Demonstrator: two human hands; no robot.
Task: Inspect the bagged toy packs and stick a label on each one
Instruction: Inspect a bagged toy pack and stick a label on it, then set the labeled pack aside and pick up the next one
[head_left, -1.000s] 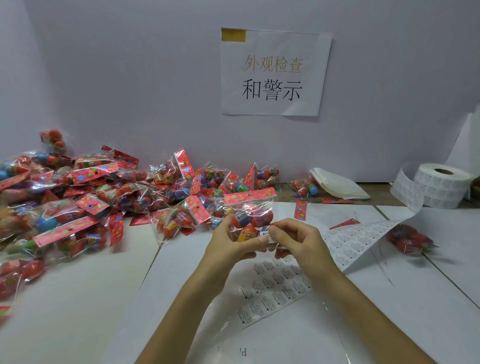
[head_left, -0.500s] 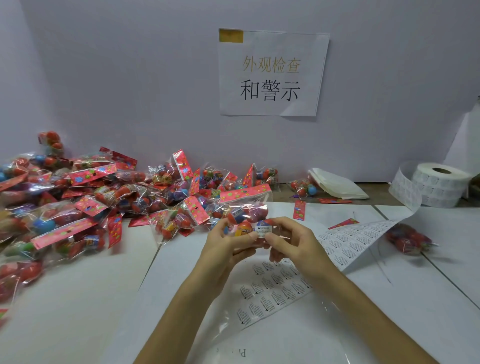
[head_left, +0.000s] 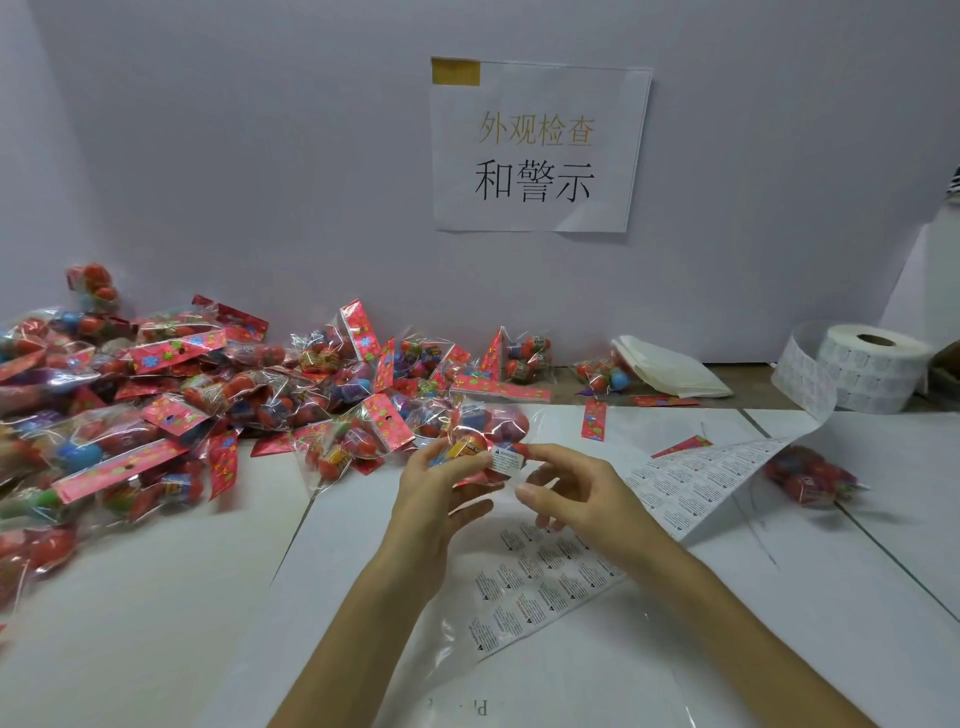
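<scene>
Status: left hand (head_left: 436, 488) grips 1 toy pack (head_left: 488, 428), 1 warning label (head_left: 506, 460) already on it. Right hand (head_left: 576, 499) loosely curled, pinching nothing, index tip at label edge. Under it: 1 label strip (head_left: 691, 483) off 1 label roll (head_left: 872, 366), far right. 1 lone pack (head_left: 808, 478) right of strip, prob. done. Left of left hand, pile (head_left: 156, 415) on tabletop (head_left: 156, 623): dozens, uncountable, prob. unlabelled; most work left.

Clear, red-filled toy pack (head_left: 480, 428) — held aloft, white label (head_left: 506, 459) stuck on front; other packs (head_left: 156, 410) heaped left.
</scene>
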